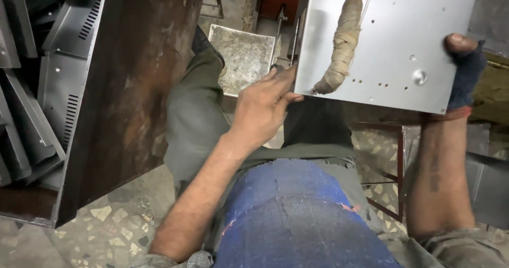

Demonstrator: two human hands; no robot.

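A flat silver metal sheet (403, 40) with small drilled holes is held up in front of me. My left hand (262, 106) grips its lower left corner with the fingers along the edge. My right hand (464, 72), wearing a dark fingerless glove, holds the right edge with the thumb on top of the sheet. A cloth-wrapped bar (342, 40) shows as a reflection or stands behind the sheet near its left side. My lap, with a blue cloth (297, 220) over it, is below.
A rusty brown metal panel (138, 82) leans at the left, beside stacked grey vented sheet-metal casings (58, 88). A speckled square tray (244, 53) lies on the floor ahead. A metal stool frame (395, 172) stands at the right on the mosaic floor (111, 225).
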